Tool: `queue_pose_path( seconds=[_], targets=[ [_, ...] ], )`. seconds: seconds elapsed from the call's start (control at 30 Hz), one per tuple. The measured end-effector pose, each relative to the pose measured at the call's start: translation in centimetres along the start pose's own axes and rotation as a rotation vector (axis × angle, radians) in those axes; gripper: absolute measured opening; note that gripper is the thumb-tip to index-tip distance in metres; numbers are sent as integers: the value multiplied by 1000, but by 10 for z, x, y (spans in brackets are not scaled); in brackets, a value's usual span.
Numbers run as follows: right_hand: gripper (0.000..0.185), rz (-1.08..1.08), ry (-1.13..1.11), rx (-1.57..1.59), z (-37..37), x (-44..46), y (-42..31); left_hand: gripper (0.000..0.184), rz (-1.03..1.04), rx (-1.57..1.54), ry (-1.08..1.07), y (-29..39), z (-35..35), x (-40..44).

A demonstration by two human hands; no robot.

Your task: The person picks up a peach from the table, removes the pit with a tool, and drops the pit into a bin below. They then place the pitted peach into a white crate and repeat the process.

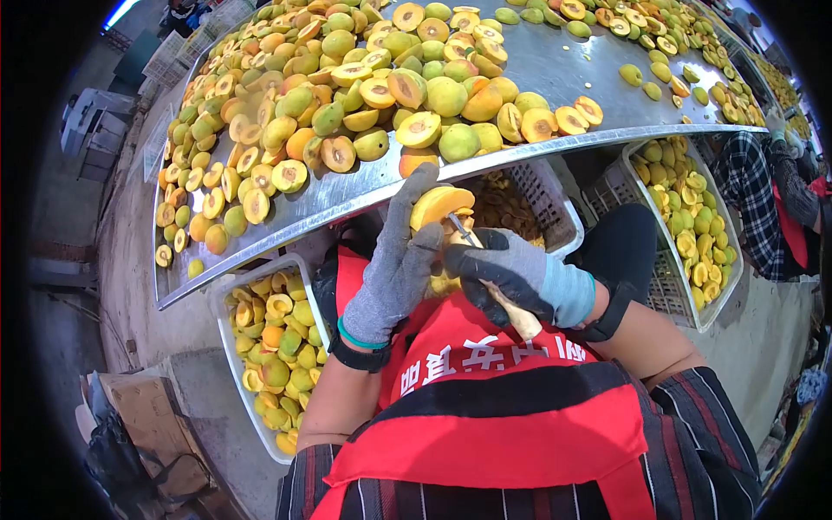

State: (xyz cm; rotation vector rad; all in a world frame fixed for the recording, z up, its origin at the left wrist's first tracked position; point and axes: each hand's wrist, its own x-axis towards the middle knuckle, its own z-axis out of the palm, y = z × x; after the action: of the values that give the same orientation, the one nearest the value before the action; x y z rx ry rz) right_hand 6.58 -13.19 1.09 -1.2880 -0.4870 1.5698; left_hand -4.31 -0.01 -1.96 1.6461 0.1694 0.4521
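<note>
My left hand (387,270), in a grey glove with a dark palm, is closed around a yellow peach half (440,204) just in front of the table edge. My right hand (530,277), in a grey and black glove, grips a pitting knife (516,317). The knife has a pale handle and a thin metal blade. Its tip reaches the cut side of the peach half; how deep it goes cannot be made out. More yellow flesh shows below, between the hands, partly hidden by the gloves.
A metal table (555,78) carries many halved peaches (338,95). White crates of peach halves stand at left (228,334) and right (726,299). Another crate (568,212), with brownish pieces, sits under the table edge. A co-worker's plaid sleeve (745,195) appears far right.
</note>
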Motion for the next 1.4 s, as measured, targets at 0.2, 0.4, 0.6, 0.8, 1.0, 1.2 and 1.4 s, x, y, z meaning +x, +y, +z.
queue_pose_path(
  seconds=[0.2,0.4,0.6,0.8,1.0,1.2,1.4],
  targets=[
    [27,-67,88,-196,13,0,1,50,156,159,88,-10,6,-1],
    [22,-25,-165,-34,-4,2,2,53,51,-53,23,-8,1,-1],
    [22,19,-92,-122,1,-1,-1,53,107,88,67,-17,5,-2],
    [28,-389,-390,-101,-7,1,12,59,20,-297,-18,-17,9,2],
    [24,13,-273,229,2,-3,3,66,50,-327,68,-21,15,0],
    [26,-205,-181,-40,1,2,9,66,126,-281,175,-29,16,0],
    [28,16,-295,273,-8,-8,-4,69,5,-482,234,-20,20,2]
  ],
)
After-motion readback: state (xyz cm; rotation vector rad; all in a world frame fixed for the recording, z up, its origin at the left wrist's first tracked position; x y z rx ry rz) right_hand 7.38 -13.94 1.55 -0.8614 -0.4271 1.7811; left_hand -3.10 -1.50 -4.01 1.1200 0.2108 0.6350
